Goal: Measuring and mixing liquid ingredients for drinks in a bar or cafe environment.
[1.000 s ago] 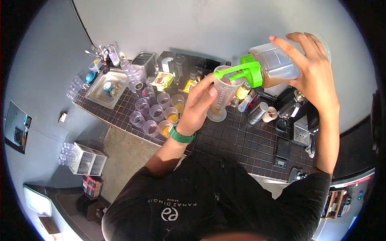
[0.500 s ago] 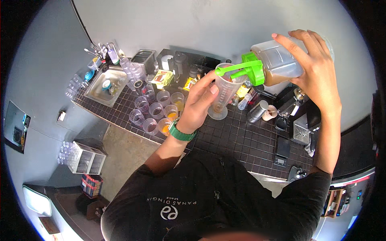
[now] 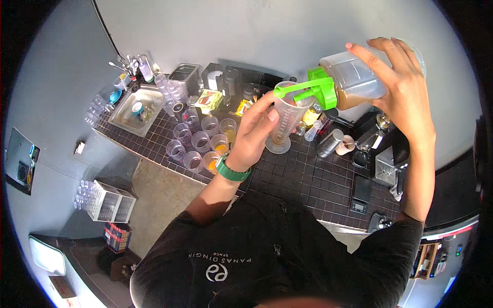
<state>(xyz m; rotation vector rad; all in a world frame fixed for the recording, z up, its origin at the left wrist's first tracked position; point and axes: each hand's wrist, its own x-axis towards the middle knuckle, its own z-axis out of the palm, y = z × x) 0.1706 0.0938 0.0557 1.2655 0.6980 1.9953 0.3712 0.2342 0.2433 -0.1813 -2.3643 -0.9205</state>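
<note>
Measuring cup (image 3: 288, 120) at left, tipped jug (image 3: 346, 72) at right, both held over a black tiled counter (image 3: 298, 179).

The steel sink (image 3: 123, 115) lies near the counter's left end; right of it, clear plastic cups (image 3: 193, 161) crowd toward the front edge, two holding orange liquid. The left hand (image 3: 254, 133), apart from the other, is closed around the measuring cup, whose base may or may not touch the tiles; the angle hides it. The jug's green lid (image 3: 323, 92) points its spout over the cup's rim. Tiles stretch rightward between the steel shaker (image 3: 330, 143) and the front edge, as far as the black scale (image 3: 361, 190). The right hand (image 3: 405, 97), fingers spread, grips the jug before the grey wall (image 3: 287, 36).
</note>
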